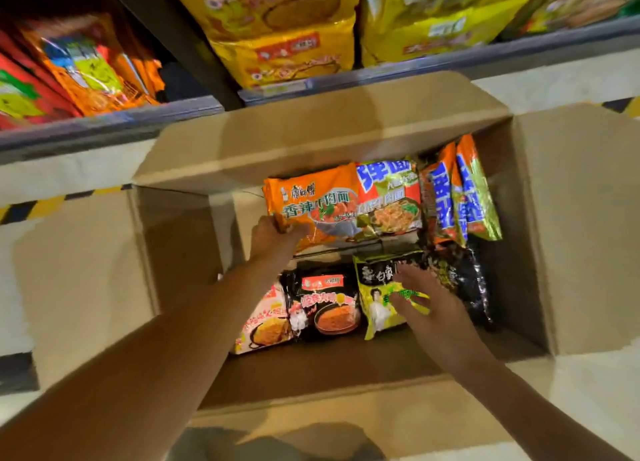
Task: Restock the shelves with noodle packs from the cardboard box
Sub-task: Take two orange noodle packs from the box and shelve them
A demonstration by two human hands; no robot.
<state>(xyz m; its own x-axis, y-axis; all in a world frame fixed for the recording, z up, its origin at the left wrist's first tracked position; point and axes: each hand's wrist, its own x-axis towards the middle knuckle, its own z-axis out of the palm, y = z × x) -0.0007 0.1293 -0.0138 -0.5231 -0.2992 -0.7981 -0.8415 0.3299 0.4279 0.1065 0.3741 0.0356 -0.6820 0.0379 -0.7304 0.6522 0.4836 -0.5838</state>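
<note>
pale floor (554, 86), yellow-black hazard stripe (41, 207)

Your left hand (273, 233) grips the orange noodle pack (311, 204), printed "康师傅" in small characters and "香辣牛肉面" in large green ones. Just right of that hand, the red and green pack (389, 197) shows big blue "弹面". Under your right hand's (427, 304) fingertips, the yellow-green pack (377, 298) reads "白象" on its black band. Print on the shelf packs above your hands is too blurred to read.
</note>
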